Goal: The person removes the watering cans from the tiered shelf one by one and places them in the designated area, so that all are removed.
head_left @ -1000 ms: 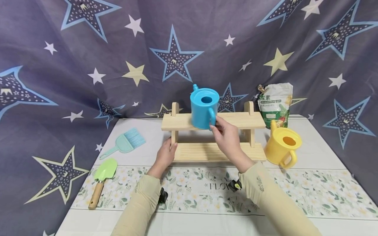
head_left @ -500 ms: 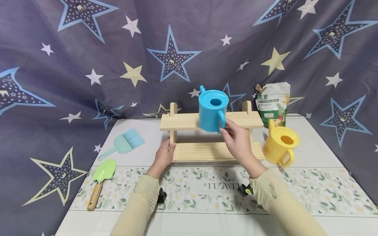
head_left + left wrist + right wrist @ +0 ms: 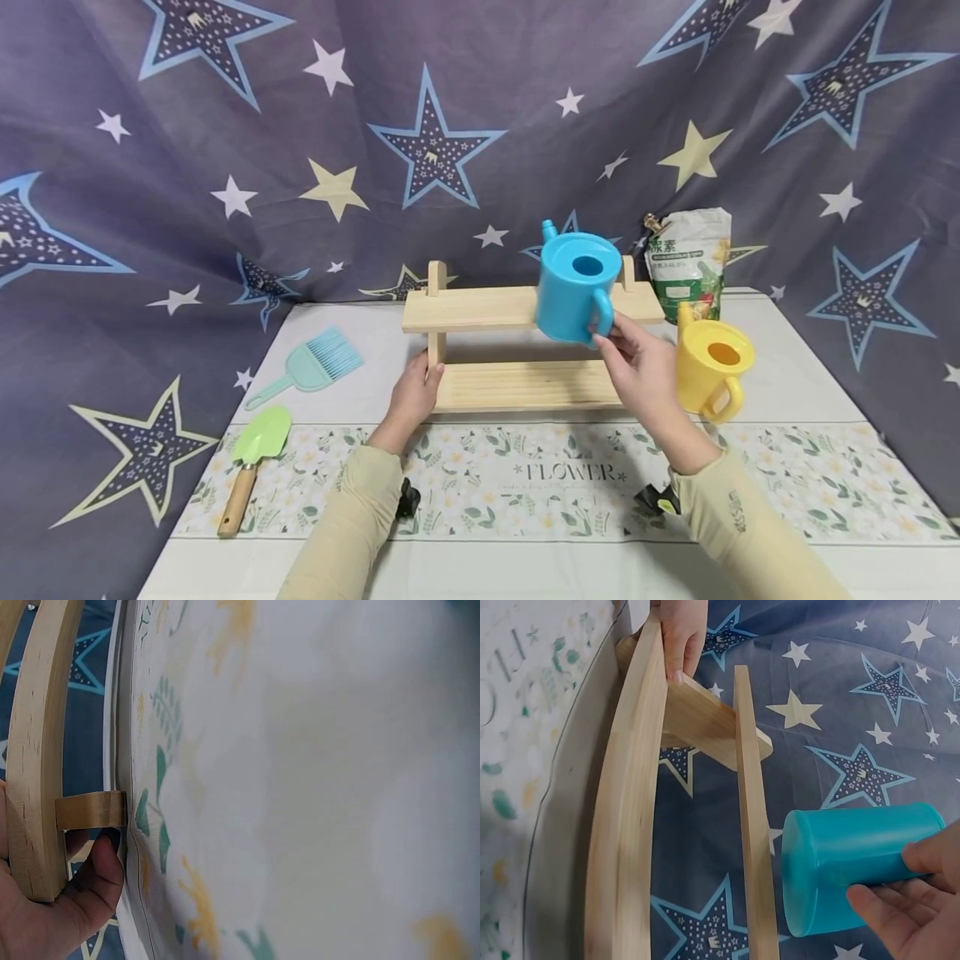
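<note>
A blue watering can [image 3: 573, 287], its spout pointing to the back, is at the right part of the two-tier wooden shelf's upper board [image 3: 472, 308]. My right hand [image 3: 641, 367] pinches its handle low down with thumb and fingers. In the right wrist view a narrow gap shows between the watering can [image 3: 855, 862] and the upper board [image 3: 750, 825]. My left hand [image 3: 415, 392] grips the left end of the wooden shelf. The left wrist view shows that hand [image 3: 67, 907] curled round the end of the lower board [image 3: 37, 765], beside a short wooden foot.
A yellow watering can [image 3: 712, 367] stands right of the shelf, before a clipped white and green bag [image 3: 686, 262]. At the left lie a teal brush [image 3: 307, 367] and a green trowel [image 3: 251, 467]. A starry cloth [image 3: 480, 50] hangs behind.
My right hand has carried the blue watering can rightward along the upper board and slightly toward me. My left hand keeps its grip on the shelf; the view shifts slightly.
</note>
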`<state>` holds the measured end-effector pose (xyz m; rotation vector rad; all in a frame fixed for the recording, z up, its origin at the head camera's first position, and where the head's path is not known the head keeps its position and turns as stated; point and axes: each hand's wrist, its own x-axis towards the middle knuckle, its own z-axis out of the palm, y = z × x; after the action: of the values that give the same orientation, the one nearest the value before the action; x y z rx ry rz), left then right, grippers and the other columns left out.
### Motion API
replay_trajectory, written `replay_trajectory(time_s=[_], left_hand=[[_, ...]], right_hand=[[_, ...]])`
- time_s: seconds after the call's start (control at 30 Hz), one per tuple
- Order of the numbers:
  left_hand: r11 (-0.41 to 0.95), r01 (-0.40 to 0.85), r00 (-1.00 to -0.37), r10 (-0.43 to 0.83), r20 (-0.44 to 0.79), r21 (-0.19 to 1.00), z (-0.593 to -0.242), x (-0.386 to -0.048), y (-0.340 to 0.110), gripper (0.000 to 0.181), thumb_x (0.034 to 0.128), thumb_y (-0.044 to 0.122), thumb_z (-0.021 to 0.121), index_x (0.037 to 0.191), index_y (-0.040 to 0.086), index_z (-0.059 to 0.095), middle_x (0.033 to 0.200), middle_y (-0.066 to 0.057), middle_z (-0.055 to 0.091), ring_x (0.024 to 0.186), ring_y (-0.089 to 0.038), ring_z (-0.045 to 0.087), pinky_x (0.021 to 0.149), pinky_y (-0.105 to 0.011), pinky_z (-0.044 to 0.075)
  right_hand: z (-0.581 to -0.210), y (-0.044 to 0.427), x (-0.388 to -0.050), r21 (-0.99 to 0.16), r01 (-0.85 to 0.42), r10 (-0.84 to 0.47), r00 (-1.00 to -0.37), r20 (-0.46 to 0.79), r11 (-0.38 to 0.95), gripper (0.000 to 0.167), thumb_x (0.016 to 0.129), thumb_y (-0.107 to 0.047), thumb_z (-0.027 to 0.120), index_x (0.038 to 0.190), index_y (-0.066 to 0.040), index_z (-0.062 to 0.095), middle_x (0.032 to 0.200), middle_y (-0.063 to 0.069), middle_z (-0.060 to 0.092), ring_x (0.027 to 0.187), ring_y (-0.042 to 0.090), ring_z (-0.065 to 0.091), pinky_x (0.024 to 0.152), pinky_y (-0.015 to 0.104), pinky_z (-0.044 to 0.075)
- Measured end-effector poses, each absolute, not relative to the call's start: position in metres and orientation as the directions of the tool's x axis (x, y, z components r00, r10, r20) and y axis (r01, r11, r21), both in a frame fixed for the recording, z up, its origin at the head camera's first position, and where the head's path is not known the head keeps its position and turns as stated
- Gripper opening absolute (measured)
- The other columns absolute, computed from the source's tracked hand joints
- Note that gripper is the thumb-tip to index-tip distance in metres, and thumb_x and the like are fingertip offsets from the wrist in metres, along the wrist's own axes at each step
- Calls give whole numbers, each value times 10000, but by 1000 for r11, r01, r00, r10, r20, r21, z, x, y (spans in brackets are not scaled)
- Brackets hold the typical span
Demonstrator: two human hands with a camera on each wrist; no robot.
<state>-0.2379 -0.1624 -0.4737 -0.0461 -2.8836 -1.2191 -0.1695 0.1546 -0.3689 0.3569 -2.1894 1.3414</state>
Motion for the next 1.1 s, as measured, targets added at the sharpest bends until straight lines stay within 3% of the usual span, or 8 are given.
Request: replay_trajectory(time_s=[0.2,0.47,0.67,0.9,1.1], left_hand=[[691,22,-1000,18,13,722,-473,-237,-162,496,1049,264,436,1485,41,364,1474,-208,402,1355,-370,391,1120,-513,300],[698,31,-1000,25,19,716,-473,-238,-164,494,1049,261,438,1483,37,366,1467,-212,410,1347,-374,400,1115,-518,306],[698,36,-999,28,23,715,-473,-238,-164,485,1050,256,439,1478,35,373,1448,-216,428,1330,-380,420,1098,-530,327],[700,32,-999,28,17,714,-474,-239,-164,496,1053,285,425,1481,42,367,1456,-211,420,1335,-376,416,1101,-527,325],[703,35,-999,33,17,710,-474,-239,-163,498,1056,287,417,1487,44,359,1455,-209,421,1334,-374,418,1100,-522,330]], right_hand=[[-374,170,-160,-741,-493,60,-813,579,456,330,928,-15,650,1253,37,623,1028,201,707,936,300,700,777,119,513],[-373,188,-145,-732,-477,102,-801,590,486,322,898,32,672,1218,43,645,1006,207,709,894,-38,650,752,99,512],[-375,203,-138,-703,-439,133,-790,599,559,365,909,-15,678,1268,29,621,1012,206,707,894,-13,664,753,71,491],[-376,222,-131,-703,-401,175,-785,595,588,373,898,15,679,1263,57,612,1021,224,702,884,-171,576,756,56,480],[-372,236,-123,-701,-355,213,-783,584,619,351,903,16,673,1247,59,621,1032,237,696,883,-198,556,765,33,458]])
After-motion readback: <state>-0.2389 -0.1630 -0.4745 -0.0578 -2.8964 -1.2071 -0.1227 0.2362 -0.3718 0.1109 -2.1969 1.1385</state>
